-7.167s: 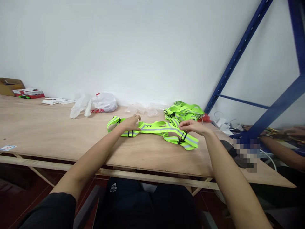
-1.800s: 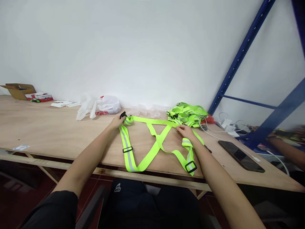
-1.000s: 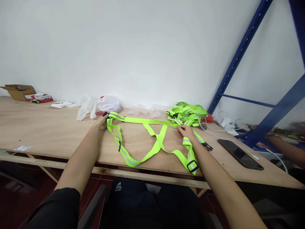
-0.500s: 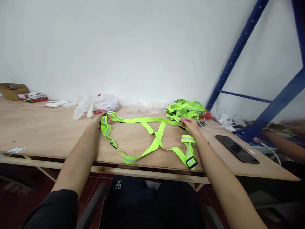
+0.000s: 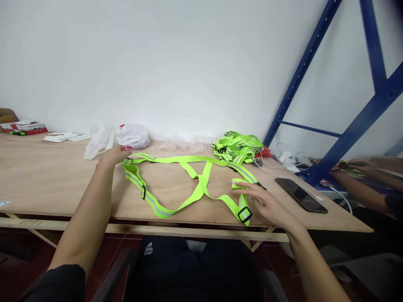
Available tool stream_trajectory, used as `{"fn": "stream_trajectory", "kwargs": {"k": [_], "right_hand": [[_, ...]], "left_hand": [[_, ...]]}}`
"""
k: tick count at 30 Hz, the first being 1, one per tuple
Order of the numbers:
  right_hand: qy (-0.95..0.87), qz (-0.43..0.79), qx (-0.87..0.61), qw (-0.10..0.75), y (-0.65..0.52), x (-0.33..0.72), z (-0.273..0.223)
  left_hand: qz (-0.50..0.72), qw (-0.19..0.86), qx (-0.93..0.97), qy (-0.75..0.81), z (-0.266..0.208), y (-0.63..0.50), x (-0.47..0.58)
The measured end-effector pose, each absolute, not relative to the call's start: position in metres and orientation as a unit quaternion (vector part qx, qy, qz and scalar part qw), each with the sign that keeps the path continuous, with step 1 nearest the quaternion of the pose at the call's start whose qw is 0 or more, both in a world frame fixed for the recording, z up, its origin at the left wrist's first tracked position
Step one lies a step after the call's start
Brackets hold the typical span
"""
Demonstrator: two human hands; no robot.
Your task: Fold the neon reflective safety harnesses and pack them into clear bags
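Observation:
A neon-green reflective strap harness (image 5: pixel 203 184) lies spread on the wooden table, its bands crossing near the middle. Grey stripes run along several bands, and black buckles show at both sides. My left hand (image 5: pixel 115 155) is beside the harness's left end, close to a buckle; its fingers are mostly hidden, so a grip on the strap cannot be made out. Over the harness's right side, my right hand (image 5: pixel 266 203) has its fingers stretched out and apart, by the folded end of the strap. It holds nothing.
Behind the harness is a pile of similar green straps (image 5: pixel 239 147). A phone (image 5: pixel 300 195) with a white cable lies to the right, near a blue metal frame (image 5: pixel 346 138). Plastic bags (image 5: pixel 135 136) sit along the wall. Another person's arm (image 5: pixel 362 188) shows at far right.
My right hand has let go of the strap near the pile and come toward me, opening. My left hand has shifted slightly outward, and the harness's left end now lies lower. The view has turned slightly right.

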State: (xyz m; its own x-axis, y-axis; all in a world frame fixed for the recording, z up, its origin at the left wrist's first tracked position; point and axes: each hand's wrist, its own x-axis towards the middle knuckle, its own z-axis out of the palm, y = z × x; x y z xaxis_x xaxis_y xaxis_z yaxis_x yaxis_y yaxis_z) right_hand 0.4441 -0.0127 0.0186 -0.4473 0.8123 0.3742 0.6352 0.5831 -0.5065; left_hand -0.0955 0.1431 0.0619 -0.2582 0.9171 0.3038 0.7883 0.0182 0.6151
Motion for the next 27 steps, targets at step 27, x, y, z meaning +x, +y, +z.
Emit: {"fn": "stream_trajectory", "kwargs": {"k": [27], "right_hand": [[-0.675, -0.039, -0.534, 0.507, -0.026, 0.488, -0.009]], "left_hand": [[0.209, -0.047, 0.888, 0.408, -0.005, -0.017, -0.003]]}}
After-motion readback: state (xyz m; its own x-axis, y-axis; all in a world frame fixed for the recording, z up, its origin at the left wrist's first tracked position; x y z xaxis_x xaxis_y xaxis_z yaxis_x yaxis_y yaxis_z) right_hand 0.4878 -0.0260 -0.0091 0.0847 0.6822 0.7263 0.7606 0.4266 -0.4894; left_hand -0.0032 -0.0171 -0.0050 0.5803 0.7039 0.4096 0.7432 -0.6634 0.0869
